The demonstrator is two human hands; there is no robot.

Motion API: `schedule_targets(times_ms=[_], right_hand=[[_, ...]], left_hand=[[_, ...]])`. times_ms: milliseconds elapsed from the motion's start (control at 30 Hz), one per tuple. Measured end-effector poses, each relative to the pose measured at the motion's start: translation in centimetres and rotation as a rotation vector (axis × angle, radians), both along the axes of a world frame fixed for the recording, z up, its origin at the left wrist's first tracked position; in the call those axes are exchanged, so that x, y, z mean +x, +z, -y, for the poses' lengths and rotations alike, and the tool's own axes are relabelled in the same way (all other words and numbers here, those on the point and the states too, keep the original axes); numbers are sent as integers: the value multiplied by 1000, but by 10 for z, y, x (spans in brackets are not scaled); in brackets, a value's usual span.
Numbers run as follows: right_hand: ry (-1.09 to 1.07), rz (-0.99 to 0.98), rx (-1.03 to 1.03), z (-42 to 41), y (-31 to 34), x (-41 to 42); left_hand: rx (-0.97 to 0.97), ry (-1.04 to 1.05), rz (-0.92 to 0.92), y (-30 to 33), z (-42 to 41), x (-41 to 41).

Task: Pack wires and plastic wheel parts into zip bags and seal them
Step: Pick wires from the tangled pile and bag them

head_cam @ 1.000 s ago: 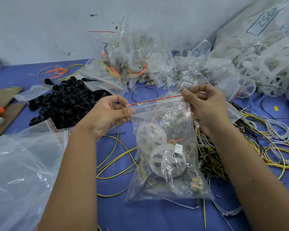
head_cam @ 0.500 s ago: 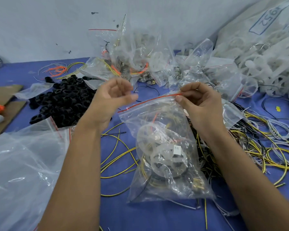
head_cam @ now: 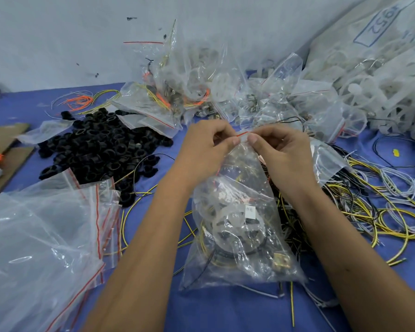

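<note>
- Zip bag (head_cam: 240, 236) sits upright-ish on the blue table (head_cam: 201, 312), front centre, btwn the forearms; holds white plastic wheel parts (head_cam: 228, 224) plus yellow/black wires, small white label on the front.
- Left hand (head_cam: 209, 144) & right hand (head_cam: 278, 149) meet at the bag's mouth, both pinching the red zip strip (head_cam: 243, 133) w/ thumb + curled fingers, thumbs nearly touching at mid-strip.
- Risk: bag is bulky, contents push up near the mouth – strip may not mate fully, so the seal could pop back open.
- Risk: a wire end may catch in the track; would leave a gap. Can't tell from here if the track is clear.
- Risk: pinching only the middle leaves both ends open unless fingers run outward along the strip.
- Risk: bag could tip onto the loose wire pile (head_cam: 369, 204) just to its right if the grip slips.
- Vs 0.5 s ago: left hand was off the bag, fingers loose in the air; now it's on the strip.
- Right hand held the strip's right end then; now it's nearer the centre.
- Mouth gaped wide w/ the strip slanting; now it's gathered narrow btwn the hands.
- Black rings (head_cam: 98, 144) and empty bags (head_cam: 46, 224) on the left look unchanged.
</note>
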State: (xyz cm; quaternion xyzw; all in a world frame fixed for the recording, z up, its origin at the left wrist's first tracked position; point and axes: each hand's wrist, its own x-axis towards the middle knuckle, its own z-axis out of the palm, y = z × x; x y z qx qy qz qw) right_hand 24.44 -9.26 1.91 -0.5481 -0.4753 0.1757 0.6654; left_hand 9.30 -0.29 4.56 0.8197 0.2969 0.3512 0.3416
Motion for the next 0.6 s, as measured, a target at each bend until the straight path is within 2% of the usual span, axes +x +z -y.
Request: schedule_targets(times_ms=[300,600], right_hand=[[36,74,12,3,3,-3],[35,16,-24,8,5,-3]], left_hand=[[9,-46,1,2,4,-1],[31,-44,-25,6,4,-1]])
